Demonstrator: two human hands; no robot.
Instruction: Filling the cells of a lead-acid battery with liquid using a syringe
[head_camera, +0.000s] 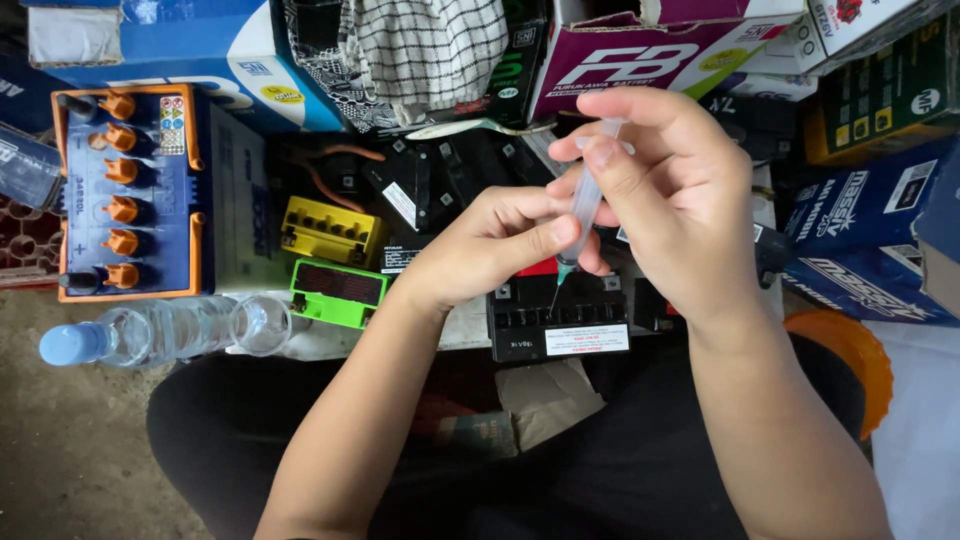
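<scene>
Both hands are up over the clutter, working one slim tool between them: a clear plastic syringe (586, 200) held nearly upright, needle end down. The right hand (680, 190) has it from above, fingers (615, 165) curled round the top of the barrel and closed on it, seemingly so the thumb end can work the plunger while the tube stays steady. The left hand (480, 250) comes in from the side, thumb and forefinger pinched tight on the lower barrel just above the green needle hub (564, 272), a grip that looks meant to guide the tip rather than carry the weight. That thin needle points straight down at the small black battery (560, 320), hovering just over its row of top openings; whether the tip is touching I cannot tell. The battery sits flat, its white label facing the person, right in front of the knees where both hands can reach it. To the left lie a green battery (338, 292) and a yellow battery (330, 230), with a big blue battery with orange caps (125, 190) further out. A clear water bottle with a blue cap (140, 335) lies on its side, touching a small clear glass (262, 324). Coloured cardboard boxes (640, 55) and a checked cloth (425, 50) crowd the back.
</scene>
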